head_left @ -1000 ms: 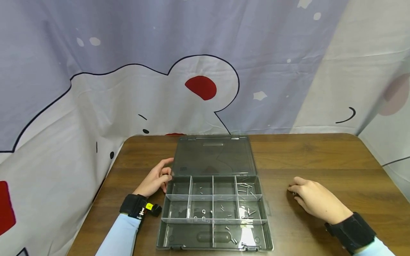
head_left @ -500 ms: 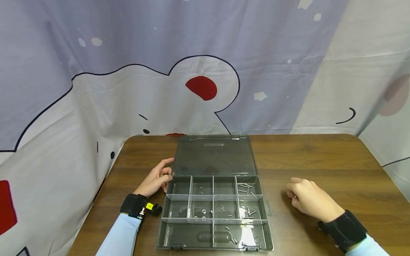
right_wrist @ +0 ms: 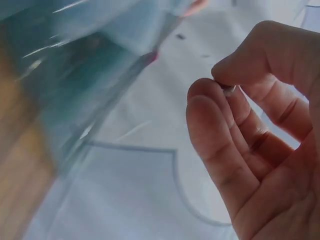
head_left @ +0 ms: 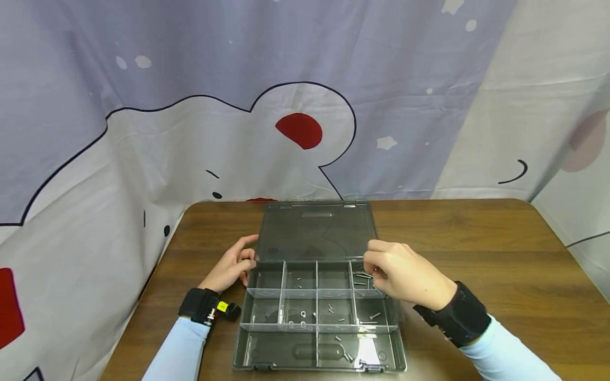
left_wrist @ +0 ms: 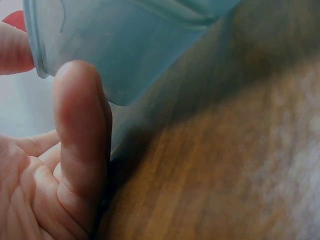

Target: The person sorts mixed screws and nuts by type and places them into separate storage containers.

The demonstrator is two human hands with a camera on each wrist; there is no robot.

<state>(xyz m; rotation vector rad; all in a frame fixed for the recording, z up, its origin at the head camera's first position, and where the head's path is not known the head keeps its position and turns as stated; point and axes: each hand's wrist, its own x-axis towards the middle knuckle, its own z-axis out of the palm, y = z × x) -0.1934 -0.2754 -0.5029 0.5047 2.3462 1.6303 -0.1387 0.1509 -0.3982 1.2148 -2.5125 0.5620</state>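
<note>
A grey see-through organizer box with its lid folded back lies on the table. My left hand rests at its left side near the hinge. In the left wrist view the thumb touches the clear wall. My right hand hovers over the back right compartment, partly covering it. Seen from the right wrist, it pinches a small silver metal piece between thumb and fingertips, mostly hidden. Long screws lie in that back right compartment.
Other compartments hold nuts, short screws and a few metal pieces at the front. Dividers stand between them. A patterned cloth hangs behind the wooden table.
My right hand has lifted from the table on the right and moved left over the box's back right compartment, fingers pinched. The left hand and box have stayed put.
</note>
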